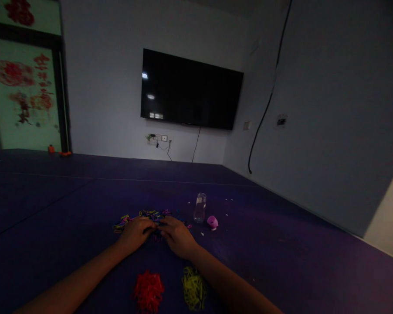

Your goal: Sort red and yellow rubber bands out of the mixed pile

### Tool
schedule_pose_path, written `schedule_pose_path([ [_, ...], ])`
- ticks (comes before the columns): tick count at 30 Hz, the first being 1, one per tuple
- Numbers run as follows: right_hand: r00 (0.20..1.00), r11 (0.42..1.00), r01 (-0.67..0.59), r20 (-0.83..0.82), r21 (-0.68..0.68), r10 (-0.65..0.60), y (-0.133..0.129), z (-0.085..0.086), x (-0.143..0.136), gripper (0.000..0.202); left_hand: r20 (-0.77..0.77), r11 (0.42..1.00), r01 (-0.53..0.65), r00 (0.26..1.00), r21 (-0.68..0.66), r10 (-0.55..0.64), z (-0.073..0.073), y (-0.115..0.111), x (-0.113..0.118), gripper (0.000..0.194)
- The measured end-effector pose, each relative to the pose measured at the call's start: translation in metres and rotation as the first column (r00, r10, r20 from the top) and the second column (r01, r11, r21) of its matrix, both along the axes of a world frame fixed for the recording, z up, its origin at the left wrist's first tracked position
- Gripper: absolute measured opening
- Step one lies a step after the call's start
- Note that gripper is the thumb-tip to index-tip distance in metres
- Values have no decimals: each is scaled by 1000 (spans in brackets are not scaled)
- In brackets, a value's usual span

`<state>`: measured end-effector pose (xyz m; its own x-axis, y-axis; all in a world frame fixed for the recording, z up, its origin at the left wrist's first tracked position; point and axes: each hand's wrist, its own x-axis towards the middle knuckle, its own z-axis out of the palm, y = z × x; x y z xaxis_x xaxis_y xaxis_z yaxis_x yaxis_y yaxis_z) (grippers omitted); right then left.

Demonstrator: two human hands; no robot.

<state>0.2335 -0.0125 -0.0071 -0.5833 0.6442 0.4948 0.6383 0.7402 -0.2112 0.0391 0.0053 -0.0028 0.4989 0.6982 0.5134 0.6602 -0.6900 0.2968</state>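
Note:
A loose spread of small multicoloured bands (121,224) lies on the purple surface (95,200). Over its near side are both hands, their fingertips almost meeting. My left hand (136,233) has its fingers bent together among the bands; what they pinch, if anything, is too small and dark to tell. My right hand (177,237) reaches in from the other side, thumb and fingers bent close to the left fingertips, its contents also unclear. Nearer to me sit a red pile of bands (148,291) and a yellow-green pile (194,288), the latter beside my right forearm.
A clear bottle (199,209) and a pink cap-like piece (212,222) are right of the hands, with small white scraps around. Small orange objects (51,148) lie at the far left edge. A black television (190,91) hangs on the wall, and a cable dangles at the right.

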Motion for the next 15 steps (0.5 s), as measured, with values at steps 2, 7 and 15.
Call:
schedule_pose_path([
  [2,999,1000,-23,38,-2,23,1,-1,0,30,-9,1000,16,1000,-6,-16,-1,1,0,17],
  [7,995,997,-76,71,-6,76,5,-4,1,29,-3,998,63,998,0,-63,-3,2,1,18],
  [15,991,994,-109,86,26,106,6,-1,-2,24,41,995,73,996,66,-76,-3,3,0,18],
])
